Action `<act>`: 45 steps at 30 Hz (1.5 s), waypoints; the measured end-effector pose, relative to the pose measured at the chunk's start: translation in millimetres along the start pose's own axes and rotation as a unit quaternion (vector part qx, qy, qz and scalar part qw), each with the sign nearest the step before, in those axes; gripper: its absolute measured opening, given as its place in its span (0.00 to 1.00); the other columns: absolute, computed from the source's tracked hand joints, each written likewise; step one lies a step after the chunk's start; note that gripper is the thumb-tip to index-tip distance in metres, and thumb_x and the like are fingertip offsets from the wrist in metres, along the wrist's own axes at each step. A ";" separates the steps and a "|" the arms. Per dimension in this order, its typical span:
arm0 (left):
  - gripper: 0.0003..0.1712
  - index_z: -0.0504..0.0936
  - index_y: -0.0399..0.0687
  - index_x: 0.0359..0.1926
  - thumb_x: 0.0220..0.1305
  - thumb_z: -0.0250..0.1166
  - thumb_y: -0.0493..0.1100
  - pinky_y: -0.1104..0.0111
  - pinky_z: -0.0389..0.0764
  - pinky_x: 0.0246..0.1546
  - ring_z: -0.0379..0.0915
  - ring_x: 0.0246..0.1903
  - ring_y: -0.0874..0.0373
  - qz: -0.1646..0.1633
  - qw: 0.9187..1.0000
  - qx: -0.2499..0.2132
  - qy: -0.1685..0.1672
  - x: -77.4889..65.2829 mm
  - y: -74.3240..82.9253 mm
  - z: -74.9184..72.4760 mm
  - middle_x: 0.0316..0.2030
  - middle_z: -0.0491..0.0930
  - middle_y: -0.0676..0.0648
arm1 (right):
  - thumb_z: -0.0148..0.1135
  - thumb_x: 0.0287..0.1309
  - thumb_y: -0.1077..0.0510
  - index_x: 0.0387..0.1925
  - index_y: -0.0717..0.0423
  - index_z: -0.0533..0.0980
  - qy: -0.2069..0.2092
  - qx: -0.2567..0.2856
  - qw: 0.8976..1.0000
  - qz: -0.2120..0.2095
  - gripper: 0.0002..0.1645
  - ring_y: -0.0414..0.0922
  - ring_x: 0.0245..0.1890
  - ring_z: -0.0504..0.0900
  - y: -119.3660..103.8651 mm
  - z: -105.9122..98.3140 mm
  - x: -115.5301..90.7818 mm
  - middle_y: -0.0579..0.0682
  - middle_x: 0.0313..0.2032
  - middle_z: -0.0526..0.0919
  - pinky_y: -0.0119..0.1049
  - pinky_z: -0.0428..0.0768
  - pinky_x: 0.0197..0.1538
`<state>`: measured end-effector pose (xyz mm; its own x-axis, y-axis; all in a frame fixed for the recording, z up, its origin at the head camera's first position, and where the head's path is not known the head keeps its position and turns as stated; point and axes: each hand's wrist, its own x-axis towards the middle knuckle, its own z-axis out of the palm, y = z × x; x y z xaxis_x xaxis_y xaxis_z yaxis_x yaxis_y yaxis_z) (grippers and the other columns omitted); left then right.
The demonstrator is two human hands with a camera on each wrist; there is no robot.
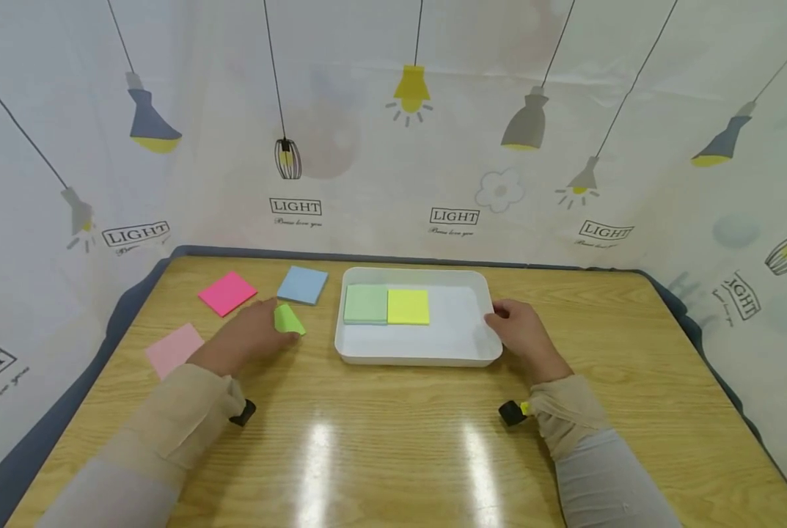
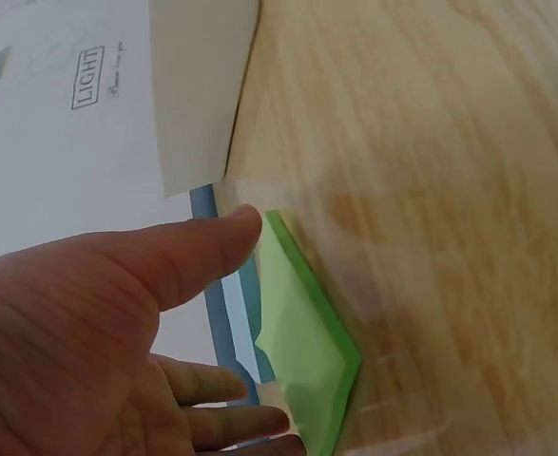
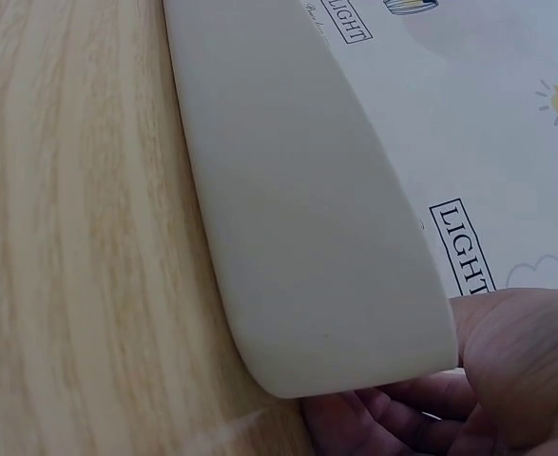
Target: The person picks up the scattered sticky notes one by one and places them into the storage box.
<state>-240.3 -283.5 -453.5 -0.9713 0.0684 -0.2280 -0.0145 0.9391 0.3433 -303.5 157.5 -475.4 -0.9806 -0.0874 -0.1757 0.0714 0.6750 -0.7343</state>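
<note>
My left hand (image 1: 251,336) spans a lime green sticky note pad (image 1: 290,320). In the left wrist view the thumb is at one corner of the green pad (image 2: 312,347) and the fingertips are at its other end; the pad lies close over the table. My right hand (image 1: 524,337) grips a white tray (image 1: 459,345) at its right side, thumb at the rim and fingers low by the corner, as the right wrist view shows. Inside the tray, a pale green pad (image 1: 365,303) and a yellow pad (image 1: 408,306) lie side by side on the left.
A hot pink pad (image 1: 228,293), a blue pad (image 1: 303,284) and a light pink pad (image 1: 174,350) lie on the wooden table (image 1: 393,447) to the left of the tray. A white curtain (image 1: 367,183) printed with lamps hangs behind the table's far edge.
</note>
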 end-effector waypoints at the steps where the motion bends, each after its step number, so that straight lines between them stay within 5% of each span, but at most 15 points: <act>1: 0.47 0.59 0.28 0.62 0.55 0.62 0.59 0.52 0.74 0.44 0.69 0.41 0.46 0.002 1.000 0.003 -0.002 -0.4 0.5 1.1 0.48 0.73 0.32 | 0.50 0.64 0.53 0.58 0.61 0.69 0.000 0.000 1.000 0.001 0.24 0.51 0.46 0.72 -0.1 -0.1 -0.1 0.60 0.52 0.75 0.44 0.75 0.46; 7: 0.43 0.63 0.27 0.58 0.53 0.64 0.56 0.49 0.73 0.49 0.68 0.43 0.45 0.003 1.000 0.027 -0.001 -4.5 3.7 3.6 0.48 0.73 0.32 | 0.50 0.64 0.53 0.57 0.61 0.70 -0.002 0.000 1.000 0.006 0.24 0.50 0.45 0.71 0.9 0.8 0.1 0.59 0.51 0.75 0.43 0.75 0.46; 17: 0.40 0.72 0.29 0.44 0.44 0.70 0.60 0.56 0.75 0.39 0.66 0.36 0.48 -0.008 1.000 0.024 0.013 -5.5 9.1 1.5 0.37 0.73 0.37 | 0.50 0.64 0.53 0.56 0.62 0.71 0.002 0.009 1.000 -0.013 0.23 0.51 0.44 0.72 2.5 0.6 -0.4 0.60 0.49 0.76 0.45 0.75 0.46; 24: 0.49 0.65 0.25 0.51 0.42 0.71 0.61 0.52 0.74 0.40 0.66 0.38 0.43 -0.026 0.999 0.003 0.029 -7.5 8.6 3.4 0.44 0.64 0.30 | 0.51 0.63 0.53 0.56 0.63 0.70 0.002 0.019 1.000 -0.017 0.24 0.51 0.44 0.73 3.1 1.2 0.3 0.60 0.48 0.76 0.45 0.75 0.46; 31: 0.49 0.67 0.30 0.54 0.41 0.72 0.61 0.44 0.70 0.45 0.63 0.44 0.38 -0.017 0.997 0.047 0.060 -10.1 12.6 1.9 0.44 0.73 0.33 | 0.51 0.64 0.51 0.56 0.62 0.70 -0.003 0.020 1.000 -0.018 0.25 0.51 0.45 0.73 5.6 0.9 0.2 0.60 0.49 0.76 0.45 0.75 0.47; 40: 0.31 0.69 0.30 0.55 0.57 0.62 0.48 0.53 0.76 0.40 0.71 0.40 0.48 0.000 0.997 0.042 0.071 -15.2 21.1 -8.0 0.46 0.77 0.35 | 0.51 0.64 0.51 0.57 0.62 0.69 -0.002 0.019 1.000 -0.010 0.25 0.51 0.46 0.73 4.8 0.5 0.1 0.60 0.50 0.76 0.45 0.75 0.48; 45: 0.23 0.70 0.34 0.56 0.64 0.54 0.44 0.49 0.75 0.47 0.71 0.49 0.45 0.004 0.999 0.010 0.051 -22.0 33.5 -22.4 0.54 0.75 0.34 | 0.51 0.64 0.51 0.57 0.62 0.70 -0.002 0.014 1.000 -0.011 0.25 0.51 0.46 0.73 4.7 -0.1 -0.1 0.60 0.50 0.76 0.45 0.75 0.48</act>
<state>-224.8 -261.1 -416.5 -0.9906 0.0423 -0.1302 -0.0025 0.9453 0.3263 -303.0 160.7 -478.7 -0.9811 -0.1059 -0.1621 0.0547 0.6518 -0.7564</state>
